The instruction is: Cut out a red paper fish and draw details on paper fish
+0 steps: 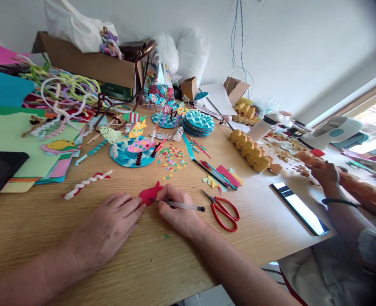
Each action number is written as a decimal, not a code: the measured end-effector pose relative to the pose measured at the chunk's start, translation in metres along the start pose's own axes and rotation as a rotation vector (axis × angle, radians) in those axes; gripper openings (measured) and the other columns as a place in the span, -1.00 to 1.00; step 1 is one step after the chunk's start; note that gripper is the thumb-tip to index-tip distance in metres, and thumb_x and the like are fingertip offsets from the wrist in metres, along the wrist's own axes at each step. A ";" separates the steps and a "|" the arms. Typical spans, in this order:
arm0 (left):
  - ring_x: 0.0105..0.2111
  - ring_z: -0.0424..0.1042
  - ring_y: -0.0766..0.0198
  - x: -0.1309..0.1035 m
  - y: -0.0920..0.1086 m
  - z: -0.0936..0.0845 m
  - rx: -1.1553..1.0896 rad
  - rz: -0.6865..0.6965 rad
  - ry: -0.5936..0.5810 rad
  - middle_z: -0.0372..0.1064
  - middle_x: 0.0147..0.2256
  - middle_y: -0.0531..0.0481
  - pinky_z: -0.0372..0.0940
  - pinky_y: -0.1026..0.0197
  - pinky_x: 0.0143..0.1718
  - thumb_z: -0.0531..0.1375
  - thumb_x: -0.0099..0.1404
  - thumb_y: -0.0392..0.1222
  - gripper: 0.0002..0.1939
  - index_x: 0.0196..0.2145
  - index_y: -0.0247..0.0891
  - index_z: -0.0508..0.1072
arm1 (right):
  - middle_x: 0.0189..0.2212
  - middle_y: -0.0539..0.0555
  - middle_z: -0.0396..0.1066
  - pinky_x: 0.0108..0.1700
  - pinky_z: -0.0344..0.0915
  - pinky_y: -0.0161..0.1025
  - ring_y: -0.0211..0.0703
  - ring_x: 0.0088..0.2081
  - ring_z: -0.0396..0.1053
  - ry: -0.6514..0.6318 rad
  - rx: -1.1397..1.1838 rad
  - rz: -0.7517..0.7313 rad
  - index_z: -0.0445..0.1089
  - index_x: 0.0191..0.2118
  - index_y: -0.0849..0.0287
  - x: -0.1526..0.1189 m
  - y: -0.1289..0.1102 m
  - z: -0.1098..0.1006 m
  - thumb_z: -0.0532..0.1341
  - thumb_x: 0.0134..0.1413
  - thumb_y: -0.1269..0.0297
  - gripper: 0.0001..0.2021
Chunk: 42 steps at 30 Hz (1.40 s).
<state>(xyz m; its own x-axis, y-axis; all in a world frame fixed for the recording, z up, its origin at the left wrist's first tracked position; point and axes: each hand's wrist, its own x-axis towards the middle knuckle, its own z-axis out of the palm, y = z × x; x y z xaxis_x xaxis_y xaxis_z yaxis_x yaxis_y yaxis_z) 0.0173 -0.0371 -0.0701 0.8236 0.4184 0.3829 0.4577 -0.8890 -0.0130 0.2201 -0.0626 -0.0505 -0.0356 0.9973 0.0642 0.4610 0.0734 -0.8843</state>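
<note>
A small red paper fish point(148, 195) lies on the wooden table, its tail pointing up and to the right. My left hand point(114, 221) rests flat with its fingers stretched out, the fingertips at the fish's left lower edge. Closed round a pen point(184, 205) is my right hand point(179, 210), and the pen's tip touches the right part of the fish. Red-handled scissors point(222, 210) lie just right of my right hand, blades slightly apart. Beyond the fish, several paper fish stand on a blue wavy base point(133, 158).
Paper dots point(173, 158) and pencils point(213, 175) lie beyond my hands. A twisted red-and-white strip point(87, 184) and coloured sheets point(12, 140) are at left. On the right are a phone point(299, 208), egg-carton strips point(250, 151) and another person's hand point(326, 174).
</note>
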 end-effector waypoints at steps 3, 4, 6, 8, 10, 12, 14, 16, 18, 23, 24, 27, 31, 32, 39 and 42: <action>-0.13 0.36 0.07 0.000 -0.001 0.000 0.008 0.007 0.002 0.46 -0.14 -0.12 0.33 -0.01 -0.06 -0.10 0.38 -0.36 -0.60 -0.03 -0.28 0.47 | -0.60 -0.10 0.23 -0.51 0.07 -0.38 -0.34 -0.58 0.11 0.007 -0.002 -0.005 0.26 -0.47 0.14 0.000 0.000 0.000 0.10 -0.14 0.46 -0.92; -0.13 0.36 0.06 0.000 -0.001 0.000 0.014 0.020 0.005 0.46 -0.14 -0.15 0.33 -0.02 -0.07 -0.11 0.38 -0.36 -0.60 -0.02 -0.31 0.46 | -0.60 -0.11 0.22 -0.50 0.08 -0.37 -0.33 -0.58 0.11 0.012 0.003 -0.013 0.26 -0.47 0.14 0.000 -0.001 -0.001 0.09 -0.13 0.45 -0.93; -0.14 0.36 0.04 0.000 -0.001 0.001 0.022 0.045 0.012 0.46 -0.15 -0.19 0.34 -0.04 -0.09 -0.11 0.37 -0.38 -0.60 -0.02 -0.37 0.45 | -0.61 -0.11 0.20 -0.48 0.09 -0.37 -0.33 -0.58 0.12 0.025 0.014 -0.033 0.25 -0.48 0.14 0.000 -0.002 -0.001 0.08 -0.14 0.43 -0.94; -0.14 0.36 0.03 0.000 -0.001 0.002 0.016 0.048 0.024 0.46 -0.15 -0.19 0.33 -0.05 -0.09 -0.10 0.36 -0.39 -0.60 -0.02 -0.37 0.45 | -0.61 -0.11 0.20 -0.49 0.09 -0.37 -0.33 -0.58 0.12 0.036 0.021 -0.032 0.25 -0.49 0.14 0.000 -0.003 -0.002 0.08 -0.15 0.42 -0.94; -0.13 0.36 0.05 -0.001 -0.001 0.003 0.003 0.026 0.030 0.46 -0.14 -0.16 0.32 -0.04 -0.08 -0.08 0.36 -0.40 -0.61 -0.03 -0.32 0.46 | -0.62 -0.12 0.21 -0.51 0.07 -0.38 -0.34 -0.59 0.12 0.049 0.040 0.005 0.25 -0.49 0.14 0.001 -0.004 -0.002 0.08 -0.17 0.42 -0.94; -0.12 0.36 0.06 -0.001 -0.001 0.003 -0.004 0.013 0.033 0.45 -0.12 -0.13 0.31 -0.03 -0.06 -0.07 0.35 -0.40 -0.61 -0.03 -0.28 0.46 | -0.64 -0.12 0.20 -0.54 0.04 -0.39 -0.34 -0.61 0.11 0.064 0.071 0.055 0.24 -0.50 0.14 0.002 -0.004 -0.003 0.07 -0.20 0.43 -0.93; -0.11 0.35 0.07 0.000 0.000 0.003 -0.003 0.008 0.027 0.45 -0.10 -0.11 0.30 -0.02 -0.05 -0.05 0.34 -0.40 -0.62 -0.01 -0.26 0.45 | -0.65 -0.13 0.18 -0.56 0.03 -0.40 -0.35 -0.62 0.10 0.067 0.092 0.083 0.23 -0.51 0.14 0.003 -0.005 -0.004 0.06 -0.21 0.45 -0.92; -0.11 0.34 0.07 0.000 0.001 0.003 -0.007 0.007 0.010 0.44 -0.09 -0.10 0.30 -0.01 -0.05 -0.01 0.33 -0.39 -0.62 0.02 -0.25 0.43 | -0.65 -0.13 0.19 -0.55 0.04 -0.41 -0.36 -0.61 0.09 0.062 0.091 0.072 0.23 -0.52 0.15 0.004 -0.005 -0.005 0.06 -0.22 0.46 -0.92; -0.11 0.34 0.06 0.001 0.001 0.002 -0.017 -0.008 -0.011 0.43 -0.07 -0.09 0.30 -0.01 -0.05 0.02 0.32 -0.37 -0.62 0.05 -0.24 0.40 | -0.63 -0.13 0.20 -0.53 0.06 -0.41 -0.36 -0.60 0.10 0.061 0.076 0.039 0.24 -0.52 0.15 0.003 -0.004 -0.005 0.06 -0.22 0.46 -0.92; -0.10 0.32 0.04 0.003 0.002 0.001 -0.029 -0.043 -0.043 0.42 -0.07 -0.10 0.29 -0.04 -0.04 0.08 0.32 -0.32 -0.63 0.07 -0.21 0.40 | -0.63 -0.13 0.18 -0.51 0.08 -0.40 -0.34 -0.58 0.10 0.040 0.049 0.006 0.23 -0.53 0.15 0.002 -0.003 -0.006 0.07 -0.20 0.46 -0.92; -0.10 0.32 0.03 0.003 0.002 0.001 -0.031 -0.042 -0.047 0.42 -0.08 -0.10 0.29 -0.05 -0.04 0.08 0.31 -0.32 -0.63 0.06 -0.21 0.40 | -0.63 -0.13 0.17 -0.51 0.08 -0.40 -0.34 -0.58 0.10 0.034 0.047 0.008 0.23 -0.53 0.15 0.002 -0.002 -0.006 0.07 -0.19 0.46 -0.92; -0.12 0.32 0.03 0.005 0.002 0.001 -0.039 -0.031 -0.053 0.42 -0.11 -0.09 0.30 -0.05 -0.07 0.11 0.29 -0.34 -0.63 0.05 -0.21 0.41 | -0.63 -0.12 0.18 -0.51 0.06 -0.39 -0.33 -0.58 0.10 0.034 0.030 0.008 0.23 -0.52 0.14 0.002 -0.001 -0.005 0.07 -0.19 0.45 -0.93; -0.13 0.31 0.03 0.006 0.002 -0.001 -0.048 -0.015 -0.039 0.41 -0.12 -0.10 0.31 -0.05 -0.09 0.10 0.30 -0.34 -0.64 0.05 -0.23 0.41 | -0.63 -0.12 0.17 -0.49 0.06 -0.38 -0.33 -0.58 0.10 0.029 0.013 -0.002 0.23 -0.51 0.13 0.002 -0.001 -0.004 0.07 -0.18 0.43 -0.94; -0.12 0.31 0.02 0.006 0.002 -0.001 -0.053 -0.015 -0.035 0.41 -0.12 -0.10 0.31 -0.05 -0.08 0.10 0.31 -0.34 -0.64 0.05 -0.23 0.41 | -0.63 -0.12 0.17 -0.49 0.06 -0.37 -0.32 -0.58 0.10 0.027 0.014 -0.009 0.22 -0.51 0.13 0.001 -0.001 -0.004 0.07 -0.18 0.43 -0.94; -0.13 0.33 0.04 0.006 0.003 -0.001 -0.080 -0.043 -0.027 0.41 -0.13 -0.09 0.30 -0.03 -0.08 0.09 0.33 -0.31 -0.63 0.08 -0.18 0.39 | -0.62 -0.11 0.18 -0.50 0.07 -0.38 -0.32 -0.57 0.12 0.029 0.012 -0.016 0.23 -0.50 0.13 0.001 -0.003 -0.003 0.07 -0.16 0.44 -0.93; -0.11 0.33 0.03 0.005 0.003 0.000 -0.078 -0.048 -0.030 0.41 -0.11 -0.10 0.30 -0.04 -0.07 0.08 0.34 -0.30 -0.62 0.09 -0.17 0.38 | -0.62 -0.12 0.18 -0.51 0.06 -0.39 -0.32 -0.56 0.13 0.043 0.000 -0.011 0.23 -0.51 0.13 0.002 -0.003 -0.003 0.07 -0.16 0.44 -0.93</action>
<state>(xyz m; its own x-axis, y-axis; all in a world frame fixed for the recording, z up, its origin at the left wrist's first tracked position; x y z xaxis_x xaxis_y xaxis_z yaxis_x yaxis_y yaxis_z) 0.0230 -0.0378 -0.0687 0.8118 0.4649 0.3532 0.4702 -0.8792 0.0766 0.2213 -0.0612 -0.0462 -0.0027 0.9956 0.0936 0.4612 0.0843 -0.8833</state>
